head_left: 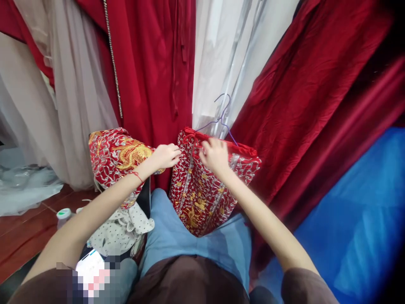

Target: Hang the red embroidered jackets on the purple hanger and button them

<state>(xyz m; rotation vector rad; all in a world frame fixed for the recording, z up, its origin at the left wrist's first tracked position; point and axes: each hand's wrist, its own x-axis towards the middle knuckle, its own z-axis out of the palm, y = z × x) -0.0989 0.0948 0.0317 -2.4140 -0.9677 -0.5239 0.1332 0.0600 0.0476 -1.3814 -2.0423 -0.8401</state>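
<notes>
A red garment (202, 190) with silver and gold embroidery lies over my lap, its plain red upper edge towards the curtains. A purple wire hanger (221, 118) sticks out above that edge. My left hand (167, 156), fingers curled together, is at the garment's left edge; what it pinches, if anything, is too small to make out. Over the upper edge, near thin red ties, is my right hand (215, 156), slightly blurred, with its fingers bent; whether it grips the cloth is unclear. Another red embroidered piece (117, 156) with a gold dragon lies left of my left hand.
Red garments (152, 50), white fabric (211, 55) and beige cloth (72, 93) hang in front. At the lower left are a dotted white cloth (114, 232), a lidded bottle (64, 214) and a lit screen (91, 266). Blue material (354, 223) spreads at the right.
</notes>
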